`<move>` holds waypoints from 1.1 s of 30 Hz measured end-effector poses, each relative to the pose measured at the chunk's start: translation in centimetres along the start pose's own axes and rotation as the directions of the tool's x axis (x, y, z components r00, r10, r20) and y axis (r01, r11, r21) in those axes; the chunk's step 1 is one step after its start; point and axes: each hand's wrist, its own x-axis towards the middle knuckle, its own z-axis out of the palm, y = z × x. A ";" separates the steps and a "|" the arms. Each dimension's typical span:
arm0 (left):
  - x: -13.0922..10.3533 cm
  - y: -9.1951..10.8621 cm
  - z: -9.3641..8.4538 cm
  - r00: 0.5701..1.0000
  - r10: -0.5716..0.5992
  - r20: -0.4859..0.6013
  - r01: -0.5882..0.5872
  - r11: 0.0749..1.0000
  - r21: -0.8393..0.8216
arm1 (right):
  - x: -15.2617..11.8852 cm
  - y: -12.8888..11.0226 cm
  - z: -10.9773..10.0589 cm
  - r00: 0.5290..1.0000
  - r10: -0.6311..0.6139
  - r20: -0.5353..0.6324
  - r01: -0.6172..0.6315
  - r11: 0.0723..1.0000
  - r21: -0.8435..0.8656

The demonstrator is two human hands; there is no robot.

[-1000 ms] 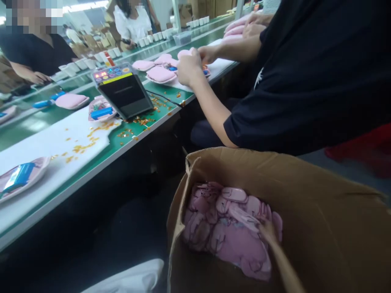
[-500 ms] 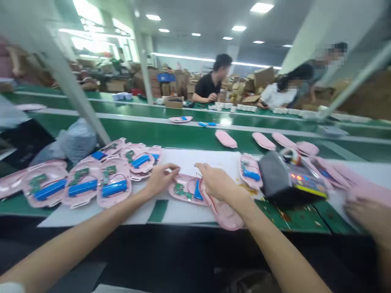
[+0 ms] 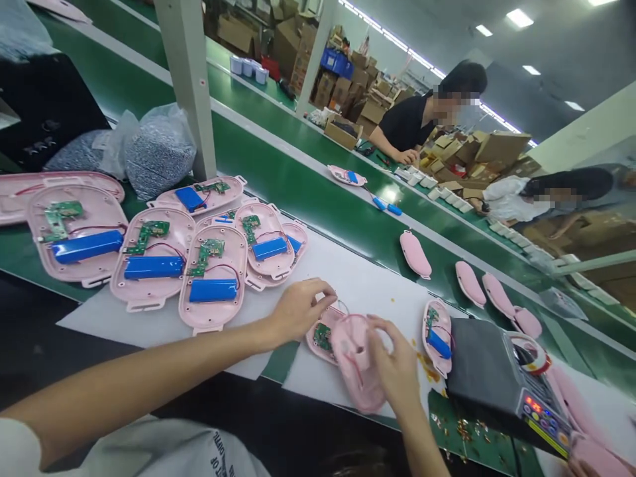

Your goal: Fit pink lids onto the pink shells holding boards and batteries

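A pink shell half with red wires (image 3: 355,371) lies tilted over another pink shell that holds a green circuit board (image 3: 322,336). My right hand (image 3: 395,361) grips the upper shell at its right edge, fingers bent over the rim. My left hand (image 3: 303,308) is at the upper left of the two shells, thumb and fingertips curled close together on a thin wire end. Whether that wire is firmly pinched is hard to make out. The lower shell's battery is hidden under the upper one.
Several open pink shells with blue batteries (image 3: 213,290) lie left. Beyond them stand a filled plastic bag (image 3: 159,149) and a post (image 3: 191,86). At right are one open shell (image 3: 437,338), a black device with red digits (image 3: 497,377) and a person's hand (image 3: 581,464). People work across the belt.
The view has tilted and turned left. The upper shell now covers more of the lower one, including its battery. My hands have come nearer each other around the shells.
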 end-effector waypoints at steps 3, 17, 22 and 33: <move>0.1 0.1 -0.1 0.990 -0.139 0.030 0.142 0.979 -0.144 | 1.2 -0.7 -1.8 0.988 -0.144 0.064 0.149 0.986 -0.080; -0.1 -0.6 1.1 0.940 0.287 -0.184 -0.321 0.928 -0.191 | 4.2 -5.8 0.8 0.861 -0.508 0.008 0.494 0.834 -0.245; 0.2 -0.6 1.3 0.992 -0.127 0.011 0.112 0.832 -0.543 | 4.8 -5.4 1.4 0.935 -0.353 0.032 0.351 0.910 -0.220; 0.6 0.0 0.5 0.968 -0.156 0.196 0.222 0.895 -0.387 | 5.1 -5.8 2.4 0.968 -0.156 0.196 0.192 0.965 -0.178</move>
